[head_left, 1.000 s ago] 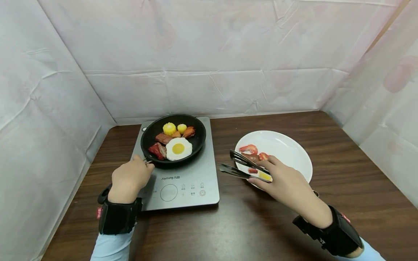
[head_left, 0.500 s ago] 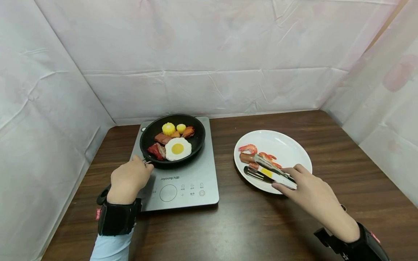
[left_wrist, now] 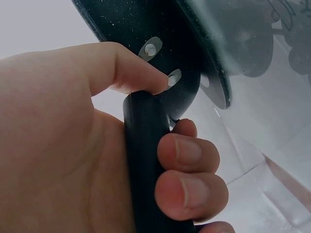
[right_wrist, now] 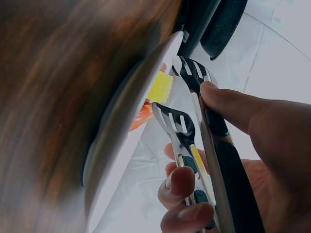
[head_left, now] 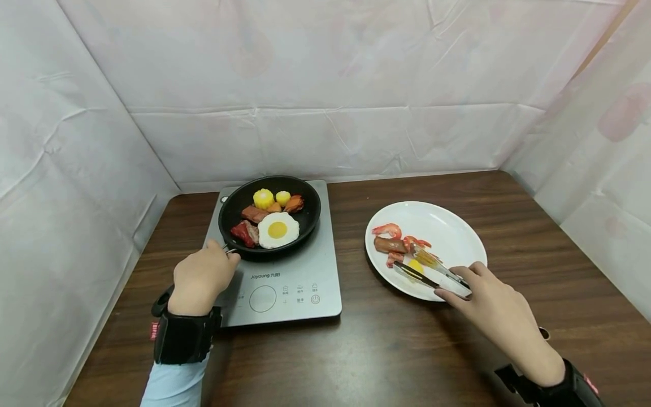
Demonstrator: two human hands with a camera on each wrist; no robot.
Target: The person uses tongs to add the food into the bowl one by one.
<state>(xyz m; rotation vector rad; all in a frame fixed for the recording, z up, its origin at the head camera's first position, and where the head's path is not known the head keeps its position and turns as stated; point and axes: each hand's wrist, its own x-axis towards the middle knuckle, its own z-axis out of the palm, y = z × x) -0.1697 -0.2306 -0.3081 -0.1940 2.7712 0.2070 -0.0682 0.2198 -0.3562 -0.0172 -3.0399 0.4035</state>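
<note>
A black frying pan point(head_left: 305, 217) sits on a grey induction cooker point(head_left: 300, 285), holding a fried egg point(head_left: 277, 229), corn pieces point(head_left: 264, 199) and bits of meat. My left hand point(head_left: 200, 277) grips the pan's black handle point(left_wrist: 146, 160), fingers curled round it. My right hand point(head_left: 488, 302) holds metal tongs point(head_left: 432, 271) over the near edge of a white plate point(head_left: 452, 232). The tong tips are apart with nothing between them, beside a yellow corn piece point(right_wrist: 160, 87). On the plate lie shrimp point(head_left: 386, 229) and a sausage point(head_left: 389, 245).
Everything stands on a dark wooden table point(head_left: 396, 350) closed in by white sheeting at the back and both sides. The cooker's control panel point(head_left: 277, 297) faces me. A black strap is on each wrist.
My right hand moved the tongs rightward, away from the cooker, and lowered them over the plate's near edge. The left hand and pan stayed still.
</note>
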